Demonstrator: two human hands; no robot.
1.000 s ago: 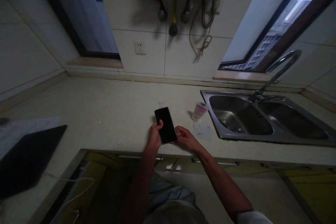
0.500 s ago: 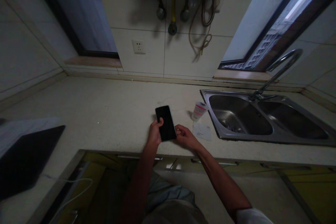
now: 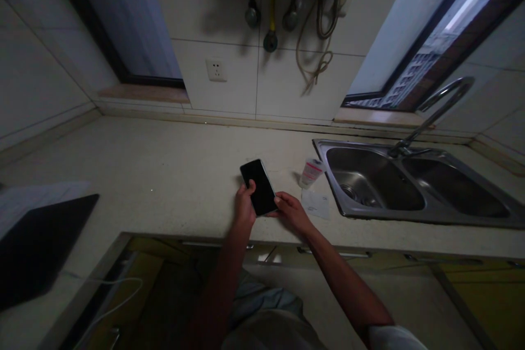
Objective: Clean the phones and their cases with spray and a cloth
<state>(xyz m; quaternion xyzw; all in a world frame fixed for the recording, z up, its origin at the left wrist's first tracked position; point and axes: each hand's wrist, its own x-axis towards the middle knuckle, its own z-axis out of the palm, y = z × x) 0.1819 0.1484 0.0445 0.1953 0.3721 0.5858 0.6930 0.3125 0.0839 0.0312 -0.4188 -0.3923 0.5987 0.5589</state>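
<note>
A smartphone with a dark screen is held over the front part of the counter, its top leaning to the left. My left hand grips its left side, with the thumb lying over the screen edge. At the lower right corner, my right hand has its thumb on the phone's edge and its fingers partly hidden behind. Just right of that hand, a slip of white paper lies on the counter. Behind the paper stands a paper cup with red markings.
A double steel sink with a tall faucet is set in the counter at right. On the left lie a dark flat panel, papers and a white cable. Hoses hang on the tiled wall.
The phone has tilted further left and risen slightly. My right hand has moved onto its lower right corner, with the thumb now at the front edge.
</note>
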